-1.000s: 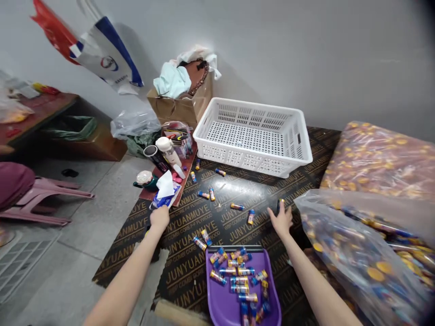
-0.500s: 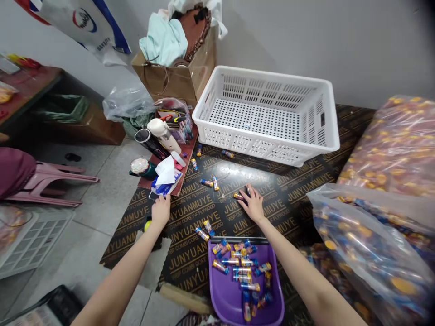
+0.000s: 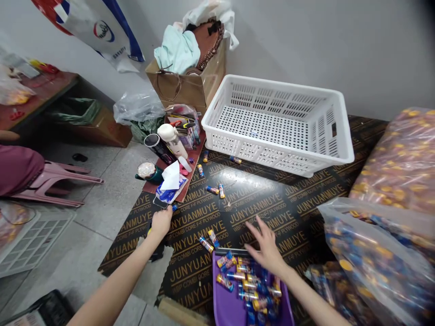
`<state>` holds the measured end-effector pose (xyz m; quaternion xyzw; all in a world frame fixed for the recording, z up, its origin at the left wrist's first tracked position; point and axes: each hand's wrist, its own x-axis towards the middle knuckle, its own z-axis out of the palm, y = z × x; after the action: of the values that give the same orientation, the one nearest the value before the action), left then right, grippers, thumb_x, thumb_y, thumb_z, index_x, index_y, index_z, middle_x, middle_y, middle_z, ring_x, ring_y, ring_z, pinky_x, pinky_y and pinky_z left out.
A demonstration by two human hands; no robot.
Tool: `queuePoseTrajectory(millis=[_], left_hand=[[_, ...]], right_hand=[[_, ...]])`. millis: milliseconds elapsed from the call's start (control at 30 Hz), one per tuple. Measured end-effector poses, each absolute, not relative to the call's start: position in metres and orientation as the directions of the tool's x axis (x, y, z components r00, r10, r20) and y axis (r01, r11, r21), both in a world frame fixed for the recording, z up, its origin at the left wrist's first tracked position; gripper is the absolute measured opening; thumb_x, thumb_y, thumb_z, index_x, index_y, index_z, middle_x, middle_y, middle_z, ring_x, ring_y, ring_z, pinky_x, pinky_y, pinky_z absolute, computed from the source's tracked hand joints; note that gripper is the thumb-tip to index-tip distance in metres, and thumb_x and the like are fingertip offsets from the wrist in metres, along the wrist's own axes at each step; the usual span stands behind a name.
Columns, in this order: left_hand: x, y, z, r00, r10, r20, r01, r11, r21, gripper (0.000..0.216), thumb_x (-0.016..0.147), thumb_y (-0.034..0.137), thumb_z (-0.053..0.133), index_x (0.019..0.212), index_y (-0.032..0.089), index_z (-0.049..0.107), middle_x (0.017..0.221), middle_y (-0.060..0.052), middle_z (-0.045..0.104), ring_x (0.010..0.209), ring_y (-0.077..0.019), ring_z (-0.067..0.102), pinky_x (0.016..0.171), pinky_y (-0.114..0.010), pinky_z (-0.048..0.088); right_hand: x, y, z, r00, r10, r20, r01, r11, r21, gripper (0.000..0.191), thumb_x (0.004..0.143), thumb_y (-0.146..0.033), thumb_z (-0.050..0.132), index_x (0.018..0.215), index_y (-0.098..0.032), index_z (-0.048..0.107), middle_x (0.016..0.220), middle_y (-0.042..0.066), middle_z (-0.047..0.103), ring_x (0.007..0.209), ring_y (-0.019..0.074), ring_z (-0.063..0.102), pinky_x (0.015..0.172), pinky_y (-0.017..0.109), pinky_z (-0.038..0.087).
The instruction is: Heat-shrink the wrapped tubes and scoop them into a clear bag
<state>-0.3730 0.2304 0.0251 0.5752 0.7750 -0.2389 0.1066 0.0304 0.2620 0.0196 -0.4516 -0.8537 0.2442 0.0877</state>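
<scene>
My left hand (image 3: 161,222) is at the left side of the dark printed board (image 3: 200,209), its fingers closed together. A small blue tube (image 3: 174,208) shows at its fingertips, partly hidden. Over the far right edge of the purple dustpan (image 3: 221,312), my right hand (image 3: 267,246) is spread open and holds nothing. Small blue-and-yellow tubes (image 3: 249,295) lie heaped in the dustpan. Two more tubes (image 3: 206,244) rest on the board just beyond its far left corner. Farther off, a loose pair of tubes (image 3: 222,190) lies near the middle of the board.
A white plastic crate (image 3: 272,156) stands at the back. Clear bags of tubes (image 3: 370,253) bulge at the right. Bottles (image 3: 175,142), a lidded mug (image 3: 149,173) and a tissue pack (image 3: 170,190) crowd the left edge. Behind them is a paper bag (image 3: 190,88).
My right hand has moved back from the middle of the board to the dustpan and released the tubes it was touching. More tubes lie in the dustpan. The view has shifted slightly.
</scene>
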Motion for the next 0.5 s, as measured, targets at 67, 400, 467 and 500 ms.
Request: queuePoseTrajectory(millis=[67,400,467,500], left_hand=[[-0.371,0.233,0.028,-0.319,0.836,-0.447,0.943,0.233,-0.238,0.03,0.084,0.009,0.029,0.104,0.008,0.052,0.084,-0.017,0.066,0.082,-0.0265,0.064,0.075,-0.037,0.044],[-0.289,0.22,0.047,0.131,0.838,-0.53,0.971,-0.001,0.237,0.03,0.071,0.006,0.037,0.091,0.018,0.056,0.084,-0.007,0.064,0.08,-0.0228,0.061,0.073,-0.033,0.046],[-0.27,0.217,0.041,0.233,0.819,-0.525,0.946,-0.067,0.316,0.042,0.073,0.005,0.034,0.106,0.018,0.057,0.092,-0.008,0.065,0.09,-0.0245,0.06,0.082,-0.035,0.045],[-0.262,0.216,0.037,0.256,0.82,-0.512,0.94,-0.088,0.33,0.048,0.075,0.005,0.032,0.115,0.019,0.054,0.1,-0.008,0.065,0.099,-0.0253,0.059,0.089,-0.036,0.043]], right_hand=[[-0.006,0.334,0.016,-0.511,0.859,0.032,0.768,0.473,-0.431,0.056,0.086,-0.042,0.044,0.137,-0.023,0.034,0.147,0.016,0.021,0.131,0.0318,0.025,0.097,0.051,0.03],[-0.127,0.528,-0.016,-0.443,0.896,-0.042,0.871,0.419,-0.258,0.039,0.081,-0.012,0.042,0.119,-0.008,0.046,0.111,0.021,0.051,0.103,0.0307,0.045,0.085,0.042,0.034],[-0.132,0.514,-0.019,-0.475,0.877,-0.067,0.856,0.443,-0.269,0.032,0.078,-0.01,0.043,0.108,-0.008,0.051,0.105,0.019,0.052,0.095,0.0269,0.048,0.081,0.037,0.036],[-0.134,0.502,-0.02,-0.495,0.866,-0.076,0.844,0.458,-0.278,0.028,0.078,-0.01,0.043,0.104,-0.009,0.053,0.104,0.018,0.052,0.092,0.0248,0.049,0.08,0.034,0.037]])
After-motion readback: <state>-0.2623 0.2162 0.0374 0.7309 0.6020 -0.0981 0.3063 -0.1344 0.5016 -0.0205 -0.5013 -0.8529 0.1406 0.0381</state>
